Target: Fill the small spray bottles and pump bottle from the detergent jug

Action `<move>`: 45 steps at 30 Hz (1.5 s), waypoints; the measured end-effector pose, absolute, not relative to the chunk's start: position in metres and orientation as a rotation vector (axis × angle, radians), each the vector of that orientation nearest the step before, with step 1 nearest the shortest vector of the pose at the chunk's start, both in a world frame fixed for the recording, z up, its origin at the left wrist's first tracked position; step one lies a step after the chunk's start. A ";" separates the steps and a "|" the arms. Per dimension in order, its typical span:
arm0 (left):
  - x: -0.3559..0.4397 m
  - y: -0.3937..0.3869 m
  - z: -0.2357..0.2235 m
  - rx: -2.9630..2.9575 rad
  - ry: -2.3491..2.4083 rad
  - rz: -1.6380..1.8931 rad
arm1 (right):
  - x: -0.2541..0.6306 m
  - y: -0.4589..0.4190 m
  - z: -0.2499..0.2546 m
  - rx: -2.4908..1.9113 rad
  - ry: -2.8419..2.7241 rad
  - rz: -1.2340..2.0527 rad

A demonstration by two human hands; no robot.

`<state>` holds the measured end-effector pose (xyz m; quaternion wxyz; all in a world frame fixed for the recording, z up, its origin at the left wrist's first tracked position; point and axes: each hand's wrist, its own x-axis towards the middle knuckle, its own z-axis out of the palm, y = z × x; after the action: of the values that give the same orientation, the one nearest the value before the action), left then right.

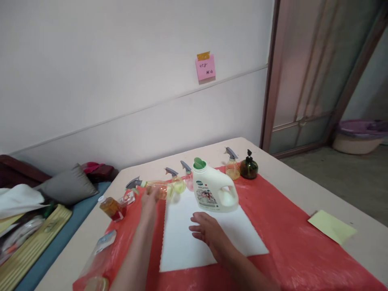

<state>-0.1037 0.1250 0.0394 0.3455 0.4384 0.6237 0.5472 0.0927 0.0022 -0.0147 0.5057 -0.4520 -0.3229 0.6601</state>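
Note:
My left hand (150, 197) is closed around a clear orange-tinted spray bottle (160, 190), which lies tilted on its side with its grey trigger head pointing left. Fingers apart, my right hand (207, 232) hovers over a white sheet (178, 246) and holds nothing. Just beyond it stands a large white detergent jug (209, 190) with a green spout in its uncapped neck. Behind the held bottle are a yellow-green spray bottle (178, 186) and a pink spray bottle (189, 181). Left of my left hand, a small bottle of amber liquid (112, 209) leans over.
A red plastic cover (291, 226) lies over the table. At the back right stand another spray bottle (233, 169) and a dark green pump bottle (249, 167). Yellow sticky notes (332, 226) lie at right. A clear plastic bag (100, 250) sits front left.

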 end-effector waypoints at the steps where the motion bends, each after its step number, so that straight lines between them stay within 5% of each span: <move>1: -0.099 0.113 0.048 1.164 1.500 1.378 | 0.095 0.001 -0.012 -1.015 -0.690 1.664; 9: -0.061 0.032 0.055 1.149 0.734 1.050 | 0.105 -0.013 0.001 -0.276 -0.444 2.121; 19: -0.059 0.046 0.042 0.838 0.733 1.414 | 0.089 -0.014 -0.011 -0.582 -0.448 2.000; 25: -0.065 0.056 0.033 0.623 0.779 1.476 | 0.077 -0.013 -0.010 -0.705 -0.739 1.516; 34: -0.069 0.049 0.037 0.764 0.741 1.466 | 0.081 -0.017 -0.012 -0.658 -0.532 2.127; 45: -0.142 0.079 0.045 0.360 0.842 1.951 | 0.105 -0.004 -0.016 -0.847 -0.214 1.720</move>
<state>-0.1415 0.0792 0.0452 0.4733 0.1471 0.3441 0.7975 0.1050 -0.0040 -0.0162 0.5697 -0.3607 -0.0913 0.7329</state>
